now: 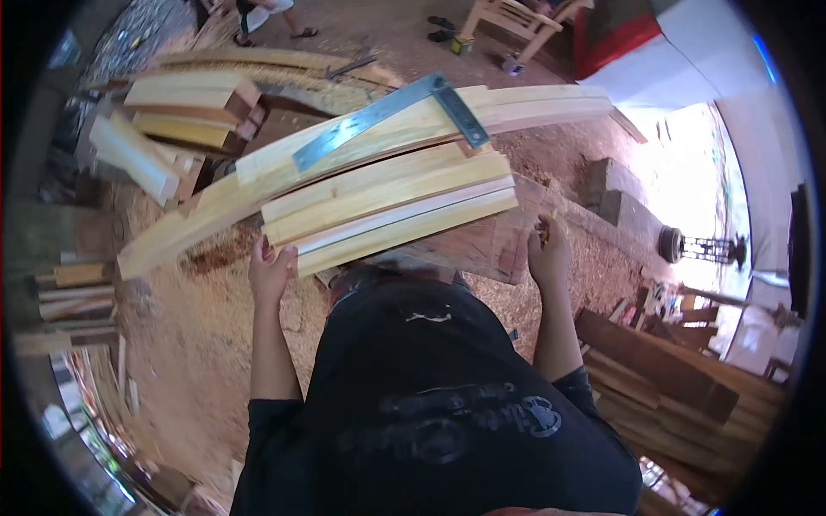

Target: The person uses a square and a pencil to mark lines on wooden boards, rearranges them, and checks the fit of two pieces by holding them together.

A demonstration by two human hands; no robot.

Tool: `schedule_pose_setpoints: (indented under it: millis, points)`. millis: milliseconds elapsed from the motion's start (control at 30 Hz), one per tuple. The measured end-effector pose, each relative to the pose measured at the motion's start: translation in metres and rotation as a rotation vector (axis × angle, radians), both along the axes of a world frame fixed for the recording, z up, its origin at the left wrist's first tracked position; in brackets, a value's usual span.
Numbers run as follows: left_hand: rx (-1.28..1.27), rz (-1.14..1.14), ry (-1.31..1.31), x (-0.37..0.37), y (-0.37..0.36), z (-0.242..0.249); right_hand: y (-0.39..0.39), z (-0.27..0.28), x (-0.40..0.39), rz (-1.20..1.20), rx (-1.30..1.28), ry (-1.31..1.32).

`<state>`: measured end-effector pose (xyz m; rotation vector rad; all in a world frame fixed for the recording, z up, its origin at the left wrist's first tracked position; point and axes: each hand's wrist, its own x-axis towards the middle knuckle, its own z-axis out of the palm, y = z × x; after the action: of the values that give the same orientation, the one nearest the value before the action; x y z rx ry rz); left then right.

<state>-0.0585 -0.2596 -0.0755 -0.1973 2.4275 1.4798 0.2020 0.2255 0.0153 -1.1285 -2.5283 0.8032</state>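
A stack of curved pale wooden pieces (387,193) lies on a wooden work surface (482,245) in front of me. A metal try square (379,116) rests on the top pieces, its blade running left and its stock at the right. My left hand (271,271) grips the near left end of the lowest curved piece (404,232). My right hand (547,249) is raised at the right of the stack, fingers closed around a small pencil-like object (545,225). My black shirt fills the lower middle of the view.
More stacked timber blocks (185,112) sit at the far left. Sawdust (206,335) covers the ground. Dark planks (662,378) lie at the lower right. A wooden chair frame (508,21) and another person's feet (271,26) are at the top.
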Motion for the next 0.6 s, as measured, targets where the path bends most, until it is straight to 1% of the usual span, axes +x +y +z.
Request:
schedule_pose_setpoints:
  millis: [67, 100, 133, 200, 267, 367, 433, 500, 600]
  points:
    - [-0.028, 0.015, -0.03, -0.005, 0.004, 0.017, 0.002, -0.001, -0.014, 0.025, 0.043, 0.015]
    - [-0.082, 0.015, -0.042, -0.01, 0.004, 0.016, 0.005, -0.004, -0.025, 0.019, 0.05, 0.039]
    - [-0.08, -0.003, -0.045, -0.012, 0.002, 0.014, 0.007, -0.008, -0.036, 0.019, 0.054, 0.058]
    - [-0.086, -0.026, -0.062, -0.013, 0.006, 0.028, 0.018, -0.015, -0.054, 0.03, 0.061, 0.071]
    - [-0.088, -0.078, -0.026, -0.017, 0.002, 0.023, 0.026, -0.022, -0.075, 0.055, 0.065, 0.069]
    - [-0.046, -0.107, 0.015, -0.022, 0.001, 0.02, 0.032, -0.026, -0.099, 0.052, 0.094, -0.033]
    - [-0.046, -0.091, 0.041, -0.025, -0.001, 0.012, 0.039, -0.042, -0.11, 0.069, 0.047, -0.006]
    - [-0.057, -0.076, 0.049, -0.02, 0.004, 0.021, 0.042, -0.048, -0.113, 0.076, -0.001, -0.02]
    - [-0.064, -0.049, 0.074, -0.014, 0.012, 0.026, 0.048, -0.055, -0.114, 0.12, 0.018, -0.149]
